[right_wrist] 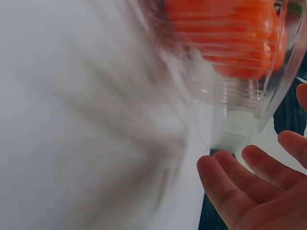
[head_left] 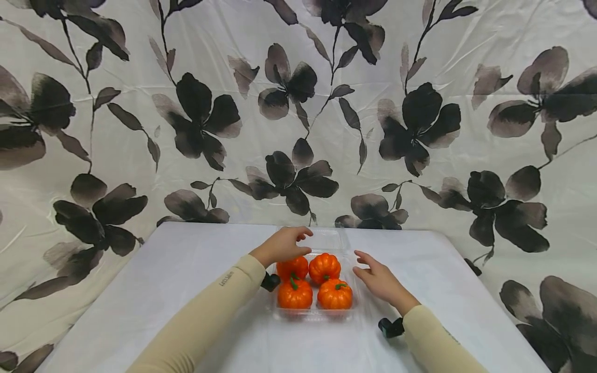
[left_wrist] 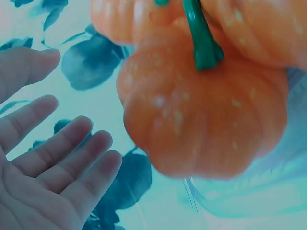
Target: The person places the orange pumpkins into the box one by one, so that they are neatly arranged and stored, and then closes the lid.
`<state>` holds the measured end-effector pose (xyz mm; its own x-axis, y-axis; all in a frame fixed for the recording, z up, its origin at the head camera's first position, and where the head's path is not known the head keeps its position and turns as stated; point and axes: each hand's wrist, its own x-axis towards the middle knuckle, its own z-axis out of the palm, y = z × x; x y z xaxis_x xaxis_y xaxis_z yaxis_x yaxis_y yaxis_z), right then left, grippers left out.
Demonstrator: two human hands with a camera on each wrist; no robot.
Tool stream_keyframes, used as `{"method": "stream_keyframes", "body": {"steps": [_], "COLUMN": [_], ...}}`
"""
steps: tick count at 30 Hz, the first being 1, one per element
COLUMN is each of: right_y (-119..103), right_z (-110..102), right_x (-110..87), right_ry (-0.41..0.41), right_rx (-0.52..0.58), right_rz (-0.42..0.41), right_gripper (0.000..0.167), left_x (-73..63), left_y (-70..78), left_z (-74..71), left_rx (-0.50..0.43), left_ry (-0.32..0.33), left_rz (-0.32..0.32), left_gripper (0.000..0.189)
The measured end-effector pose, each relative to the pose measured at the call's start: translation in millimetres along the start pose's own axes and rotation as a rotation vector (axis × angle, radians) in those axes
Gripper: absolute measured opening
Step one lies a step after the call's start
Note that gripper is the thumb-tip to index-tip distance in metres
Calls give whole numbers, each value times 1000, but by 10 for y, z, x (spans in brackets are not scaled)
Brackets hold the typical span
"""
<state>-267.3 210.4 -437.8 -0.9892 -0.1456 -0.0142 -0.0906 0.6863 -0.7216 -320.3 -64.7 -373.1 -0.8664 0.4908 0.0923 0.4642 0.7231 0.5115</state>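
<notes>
Several small orange toy pumpkins with green stems sit in a clear plastic container [head_left: 314, 315] in the head view. The front-left pumpkin [head_left: 295, 295] and front-right pumpkin [head_left: 335, 295] stand nearer me; the back-right pumpkin [head_left: 324, 268] lies behind. Above the back-left pumpkin [head_left: 292, 268] hovers my left hand [head_left: 283, 245], its fingers loosely extended and holding nothing. Just off the container's right side is my right hand [head_left: 382, 282], fingers spread and relaxed. The right wrist view shows these fingertips [right_wrist: 211, 167] apart from the ribbed clear wall [right_wrist: 230, 91].
The container's transparent lid [head_left: 326, 238] lies folded open toward the back. A white-covered table [head_left: 210, 238] carries it, with a floral cloth [head_left: 354, 150] hanging behind the far edge. Dark wrist cameras [head_left: 391, 327] are strapped near both sleeves.
</notes>
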Motion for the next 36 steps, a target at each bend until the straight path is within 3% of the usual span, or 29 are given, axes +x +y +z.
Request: {"method": "stream_keyframes", "body": {"steps": [10, 19, 36], "right_y": [63, 81, 121], "right_z": [-113, -154, -155], "right_x": [166, 348, 659], "right_ry": [-6, 2, 3], "right_rx": [-64, -102, -115], "right_rz": [-15, -2, 20], "right_gripper": [53, 51, 50], "left_x": [17, 31, 53], "left_y": [-155, -349, -687], "left_z": [-66, -122, -150], "left_rx": [-16, -11, -14], "left_ry": [43, 129, 165], "left_rz": [-102, -158, -282], "left_gripper": [37, 34, 39]}}
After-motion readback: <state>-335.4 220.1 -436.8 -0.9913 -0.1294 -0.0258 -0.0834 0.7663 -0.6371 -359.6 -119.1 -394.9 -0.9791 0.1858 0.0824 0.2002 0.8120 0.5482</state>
